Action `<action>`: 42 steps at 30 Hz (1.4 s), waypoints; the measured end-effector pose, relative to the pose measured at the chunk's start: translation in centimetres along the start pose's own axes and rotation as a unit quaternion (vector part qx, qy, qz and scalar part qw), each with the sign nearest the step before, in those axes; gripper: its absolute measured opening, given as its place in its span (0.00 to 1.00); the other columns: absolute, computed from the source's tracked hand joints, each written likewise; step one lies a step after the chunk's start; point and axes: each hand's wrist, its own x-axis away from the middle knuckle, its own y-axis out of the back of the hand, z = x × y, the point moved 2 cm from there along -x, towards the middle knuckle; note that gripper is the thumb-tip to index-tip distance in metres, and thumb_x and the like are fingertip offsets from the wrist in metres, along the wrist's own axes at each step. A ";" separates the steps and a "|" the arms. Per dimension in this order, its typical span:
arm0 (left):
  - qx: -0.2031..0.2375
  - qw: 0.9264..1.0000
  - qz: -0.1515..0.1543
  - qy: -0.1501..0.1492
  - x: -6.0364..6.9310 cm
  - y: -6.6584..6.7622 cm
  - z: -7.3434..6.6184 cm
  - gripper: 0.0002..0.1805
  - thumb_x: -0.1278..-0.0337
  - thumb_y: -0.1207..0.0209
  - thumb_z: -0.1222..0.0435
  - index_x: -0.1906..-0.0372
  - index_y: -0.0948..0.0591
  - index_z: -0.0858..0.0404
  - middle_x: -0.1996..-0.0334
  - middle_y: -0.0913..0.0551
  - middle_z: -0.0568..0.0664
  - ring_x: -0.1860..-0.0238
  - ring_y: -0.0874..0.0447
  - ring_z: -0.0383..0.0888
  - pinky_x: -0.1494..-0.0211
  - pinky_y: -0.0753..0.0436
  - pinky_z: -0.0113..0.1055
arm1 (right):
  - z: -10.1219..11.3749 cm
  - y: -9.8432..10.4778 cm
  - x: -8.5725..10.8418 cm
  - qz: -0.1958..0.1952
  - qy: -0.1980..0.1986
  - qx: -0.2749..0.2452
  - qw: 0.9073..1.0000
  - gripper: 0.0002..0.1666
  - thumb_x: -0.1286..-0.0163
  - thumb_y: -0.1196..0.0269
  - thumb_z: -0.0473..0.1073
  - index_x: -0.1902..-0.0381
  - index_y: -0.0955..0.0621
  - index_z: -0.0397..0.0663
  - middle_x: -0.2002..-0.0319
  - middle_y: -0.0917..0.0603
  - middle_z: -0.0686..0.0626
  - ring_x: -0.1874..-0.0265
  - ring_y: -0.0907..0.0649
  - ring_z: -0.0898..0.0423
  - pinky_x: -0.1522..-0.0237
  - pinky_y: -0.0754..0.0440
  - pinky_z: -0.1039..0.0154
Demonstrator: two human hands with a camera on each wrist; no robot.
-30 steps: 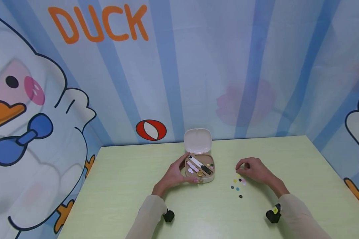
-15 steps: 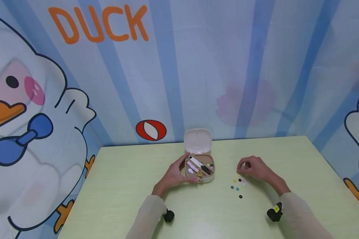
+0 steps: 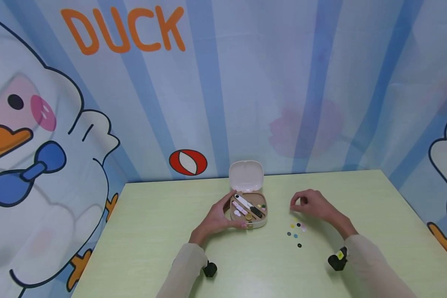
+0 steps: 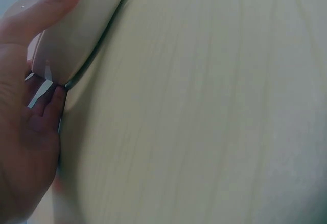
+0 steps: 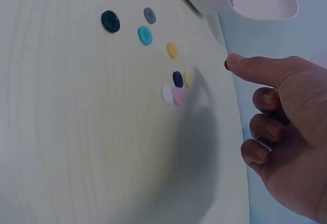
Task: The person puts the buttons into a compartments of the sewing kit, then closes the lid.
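Near the table's back edge stands a small beige sewing box (image 3: 260,224), its pale lid (image 3: 246,176) raised. My left hand (image 3: 217,218) grips it from the left, thumb along the front and fingers round the side. Inside lie a slim white-and-black tool (image 3: 248,205), a pink item (image 3: 240,207), a gold round piece (image 3: 248,216) and several small buttons (image 3: 260,206). To the right, my right hand (image 3: 312,203) is raised above the table, pinching a dark button (image 5: 226,65) between thumb and forefinger; most of the button is hidden. Its other fingers are curled.
Several loose buttons lie below my right hand, among them a black one (image 5: 110,22), a blue one (image 5: 145,35), a yellow one (image 5: 172,50) and a pink one (image 5: 178,96). A printed curtain (image 3: 246,82) hangs behind the table (image 3: 152,231).
My right hand has lifted away from the loose buttons, up and slightly left, with the dark button in its pinch. The left hand and the box have stayed in place.
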 end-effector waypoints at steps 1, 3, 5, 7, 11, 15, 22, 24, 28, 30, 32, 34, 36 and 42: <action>0.000 1.000 0.000 0.000 0.0 0.0 0.0 0.66 0.62 0.17 0.45 0.17 0.43 0.46 0.20 0.39 0.45 0.22 0.37 0.47 0.21 0.35 0.45 | 0.2 0.0 -0.1 0.002 -0.001 -0.002 1.000 0.02 0.32 0.27 0.38 0.65 0.12 0.46 0.81 0.27 0.56 0.80 0.30 0.59 0.76 0.33 0.67; 0.000 1.000 0.000 0.001 0.0 0.0 0.0 0.66 0.62 0.17 0.45 0.17 0.43 0.46 0.20 0.39 0.45 0.22 0.37 0.47 0.21 0.35 0.45 | 0.5 -0.1 -0.5 0.005 0.001 -0.006 1.000 0.02 0.33 0.27 0.38 0.65 0.12 0.46 0.81 0.27 0.57 0.80 0.30 0.59 0.76 0.33 0.67; 0.000 1.000 -0.001 0.002 0.1 0.0 0.0 0.66 0.62 0.17 0.45 0.17 0.43 0.46 0.20 0.39 0.45 0.22 0.37 0.48 0.21 0.35 0.45 | 0.9 -0.2 -0.9 0.006 0.002 -0.010 1.000 0.02 0.33 0.27 0.38 0.65 0.12 0.45 0.81 0.28 0.57 0.81 0.30 0.60 0.77 0.34 0.67; 0.000 1.000 0.000 0.002 0.1 0.0 0.0 0.66 0.62 0.17 0.45 0.17 0.43 0.46 0.20 0.39 0.45 0.22 0.38 0.48 0.21 0.35 0.46 | 1.3 -0.3 -1.3 0.006 0.008 -0.013 1.000 0.02 0.33 0.27 0.38 0.64 0.12 0.46 0.82 0.28 0.57 0.81 0.31 0.60 0.77 0.34 0.67; -0.002 1.000 0.000 0.002 0.0 0.0 0.1 0.66 0.62 0.17 0.45 0.17 0.43 0.46 0.20 0.39 0.45 0.22 0.38 0.47 0.21 0.35 0.45 | 2.0 -0.6 -2.0 0.007 0.022 -0.024 0.999 0.03 0.32 0.27 0.39 0.64 0.12 0.46 0.82 0.28 0.56 0.81 0.31 0.61 0.77 0.35 0.67; 0.000 1.000 0.002 -0.003 0.0 0.0 0.1 0.66 0.62 0.17 0.45 0.17 0.43 0.46 0.20 0.40 0.45 0.22 0.38 0.47 0.21 0.35 0.45 | 2.4 -1.0 -2.7 0.011 0.029 -0.033 0.999 0.03 0.32 0.27 0.39 0.64 0.11 0.45 0.82 0.28 0.56 0.82 0.31 0.61 0.78 0.35 0.67; 0.005 1.000 0.002 -0.001 0.1 0.0 0.0 0.66 0.62 0.17 0.44 0.17 0.43 0.45 0.19 0.40 0.46 0.22 0.38 0.48 0.21 0.35 0.45 | 3.3 -1.9 -3.7 0.016 0.028 -0.039 0.999 0.03 0.33 0.27 0.38 0.63 0.11 0.45 0.83 0.30 0.57 0.81 0.32 0.60 0.78 0.36 0.68; 0.003 1.000 0.001 0.000 0.0 0.0 0.1 0.66 0.63 0.17 0.44 0.17 0.42 0.45 0.19 0.40 0.45 0.22 0.38 0.47 0.21 0.35 0.45 | 3.6 -2.1 -4.0 0.020 0.023 -0.041 0.999 0.03 0.32 0.28 0.38 0.63 0.11 0.44 0.82 0.29 0.56 0.80 0.31 0.59 0.77 0.36 0.67; -0.001 1.000 0.001 0.000 -0.1 -0.1 0.1 0.65 0.62 0.18 0.44 0.17 0.42 0.45 0.20 0.40 0.45 0.22 0.38 0.47 0.21 0.35 0.46 | 4.2 -2.5 -4.6 0.023 0.021 -0.047 0.998 0.03 0.32 0.28 0.37 0.62 0.11 0.44 0.82 0.29 0.56 0.80 0.31 0.58 0.77 0.36 0.67; -0.003 1.000 0.001 0.001 -0.1 -0.1 0.1 0.65 0.62 0.18 0.43 0.17 0.43 0.45 0.20 0.40 0.45 0.22 0.38 0.47 0.21 0.35 0.46 | 4.4 -2.8 -4.8 0.025 0.025 -0.052 0.998 0.03 0.32 0.27 0.37 0.63 0.11 0.44 0.83 0.29 0.56 0.80 0.32 0.59 0.77 0.36 0.68; -0.003 1.000 0.001 0.003 -0.2 -0.1 0.1 0.65 0.62 0.18 0.43 0.17 0.43 0.45 0.20 0.40 0.45 0.22 0.38 0.47 0.21 0.35 0.46 | 4.5 -3.0 -5.0 0.027 0.028 -0.057 0.998 0.02 0.33 0.27 0.37 0.63 0.11 0.44 0.83 0.29 0.56 0.81 0.32 0.59 0.78 0.36 0.68; -0.004 1.000 0.000 0.005 -0.1 -0.1 0.0 0.65 0.62 0.18 0.43 0.17 0.42 0.45 0.20 0.40 0.45 0.22 0.38 0.47 0.21 0.35 0.46 | 4.6 -3.2 -5.2 0.030 0.027 -0.063 0.997 0.02 0.33 0.27 0.38 0.63 0.11 0.45 0.84 0.29 0.56 0.81 0.32 0.59 0.78 0.36 0.68; -0.005 1.000 0.000 0.006 -0.1 -0.1 0.0 0.65 0.62 0.18 0.43 0.17 0.43 0.44 0.20 0.40 0.45 0.22 0.38 0.47 0.21 0.35 0.46 | 4.7 -3.4 -5.3 0.032 0.023 -0.067 0.997 0.02 0.33 0.27 0.38 0.63 0.11 0.45 0.83 0.29 0.56 0.81 0.32 0.59 0.78 0.36 0.68; -0.004 1.000 -0.002 0.005 -0.1 -0.1 0.0 0.65 0.62 0.18 0.44 0.17 0.42 0.45 0.20 0.39 0.45 0.22 0.38 0.47 0.21 0.35 0.46 | 4.7 -3.9 -5.8 0.035 0.012 -0.060 0.998 0.03 0.32 0.27 0.40 0.63 0.11 0.46 0.82 0.28 0.55 0.80 0.30 0.59 0.77 0.35 0.68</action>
